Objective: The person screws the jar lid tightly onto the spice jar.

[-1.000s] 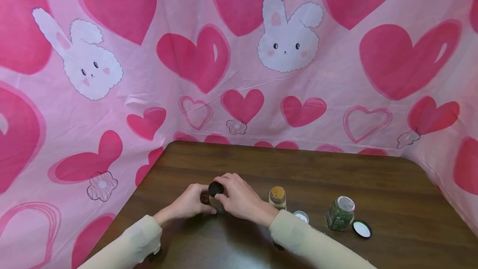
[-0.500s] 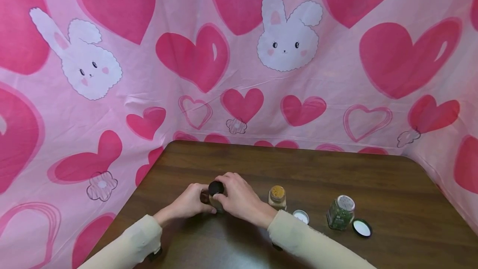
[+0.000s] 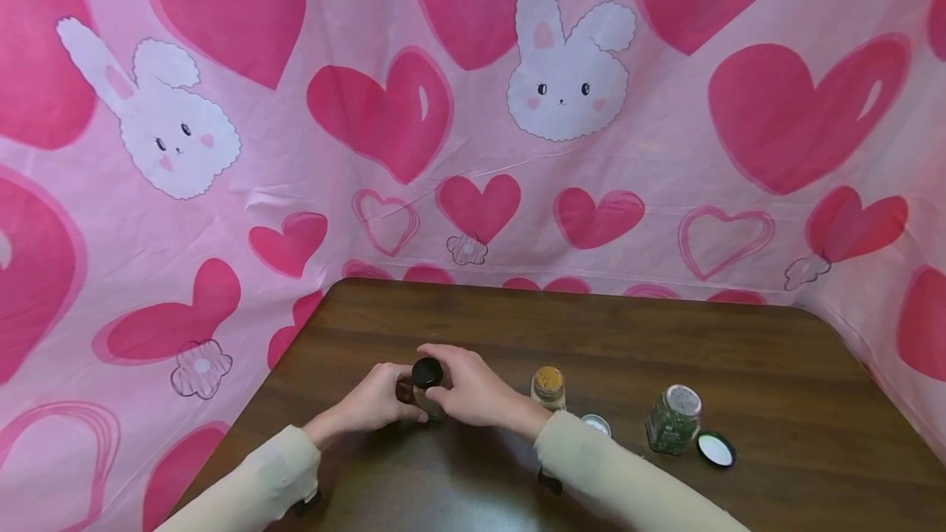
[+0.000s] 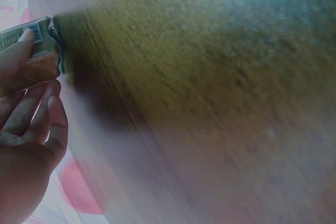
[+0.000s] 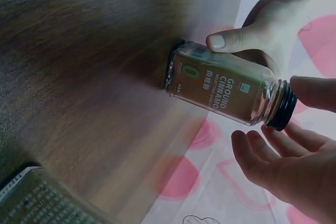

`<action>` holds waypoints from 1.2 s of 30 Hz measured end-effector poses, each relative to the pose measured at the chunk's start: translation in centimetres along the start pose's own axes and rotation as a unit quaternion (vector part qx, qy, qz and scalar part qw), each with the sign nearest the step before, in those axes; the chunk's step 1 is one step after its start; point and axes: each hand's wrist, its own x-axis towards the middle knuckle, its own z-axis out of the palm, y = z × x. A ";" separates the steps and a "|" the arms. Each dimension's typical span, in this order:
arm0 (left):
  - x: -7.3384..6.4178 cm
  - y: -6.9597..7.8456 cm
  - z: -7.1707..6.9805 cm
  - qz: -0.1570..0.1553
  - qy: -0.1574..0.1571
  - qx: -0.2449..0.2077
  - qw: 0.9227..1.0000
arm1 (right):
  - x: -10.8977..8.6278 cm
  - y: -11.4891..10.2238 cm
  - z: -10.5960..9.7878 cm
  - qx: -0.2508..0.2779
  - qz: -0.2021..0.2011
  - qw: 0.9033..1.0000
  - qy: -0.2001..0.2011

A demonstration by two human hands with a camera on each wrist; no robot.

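Note:
A clear spice jar of ground cinnamon (image 5: 218, 82) with a black lid (image 3: 427, 373) stands upright on the wooden table. My left hand (image 3: 369, 401) grips its body low down, thumb on the near side; the left wrist view shows that thumb against the label. At the lid is my right hand (image 3: 473, 388), its thumb by the near side and its fingers stretched loosely past the far side. In the right wrist view, the thumb lies at the lid's edge and the fingers spread just beneath. Glass threads show below the lid, which sits raised on the neck.
Right of my hands stands a lidless jar of yellow-brown powder (image 3: 548, 386), with an upturned lid (image 3: 595, 424) beside it. Farther right are a green herb jar (image 3: 672, 424) with a sifter top and its upturned black-rimmed lid (image 3: 716, 450). Pink heart-print cloth (image 3: 414, 245) surrounds the table (image 3: 628, 335).
My right hand's fingers have loosened and moved slightly off the lid, leaving more of it visible. The left hand and the jar stay in place.

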 end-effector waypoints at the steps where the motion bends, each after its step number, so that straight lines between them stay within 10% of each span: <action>1: 0.0 0.0 0.0 0.002 0.000 -0.002 1.000 | 0.0 0.0 0.0 0.007 0.002 1.000 -0.002; 36: 0.0 0.1 0.0 -0.008 -0.003 -0.004 1.000 | 0.4 -0.3 0.3 -0.074 0.031 0.996 0.031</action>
